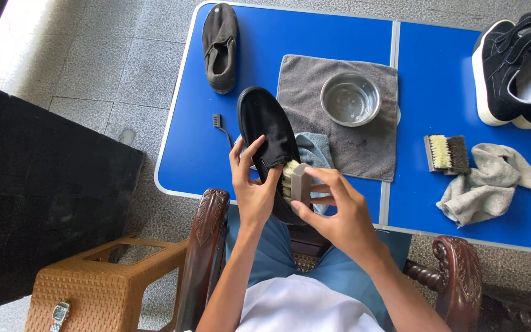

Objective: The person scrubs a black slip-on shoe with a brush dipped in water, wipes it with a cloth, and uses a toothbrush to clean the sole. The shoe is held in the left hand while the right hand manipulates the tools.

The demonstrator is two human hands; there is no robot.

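Across the blue folding table (314,43), the grey towel (351,147) lies near the middle and serves as the marker for everything else. On top of that towel sits a round metal bowl (350,99). Far to the towel's right stands a pair of black shoes with white soles (514,71); to its left, a dark grey slipper (220,46). Right of the towel lie a crumpled pale cloth (487,181) and a two-tone brush (448,154). At the towel's near left corner, the left hand (252,184) is closed around the side of a black shoe (265,126), held tilted over the table edge. The right hand (336,212) grips a pale-bristled scrubbing brush (296,181), bristles pressed to the shoe. Left of the shoe lies what looks like a small dark toothbrush (218,122).
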